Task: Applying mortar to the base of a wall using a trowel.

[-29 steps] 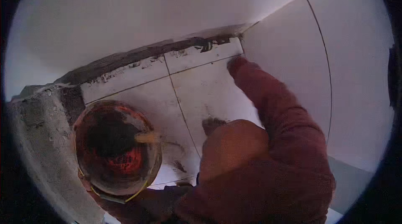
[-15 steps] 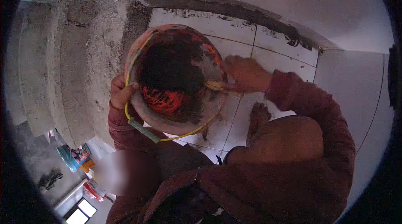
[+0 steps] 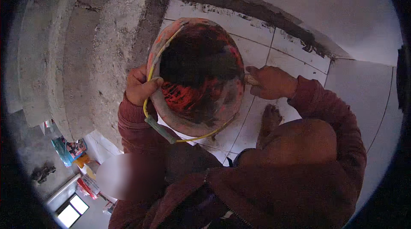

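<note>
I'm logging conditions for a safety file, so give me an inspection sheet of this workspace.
Surface: white floor tiles, with dark smears along the wall-side edge.
Job's things: bucket, red and grey inside, containing dark material; yellow handle with a green grip.
Clutter: blue item and red-and-white package, lower left.
Hands: left hand grips the bucket's left rim; right hand is closed on a tan stick-like piece at the right rim, mostly hidden.
Cables: nothing seen.
Surroundings: rough concrete steps at left, pale wall upper right, window lower left.
</note>
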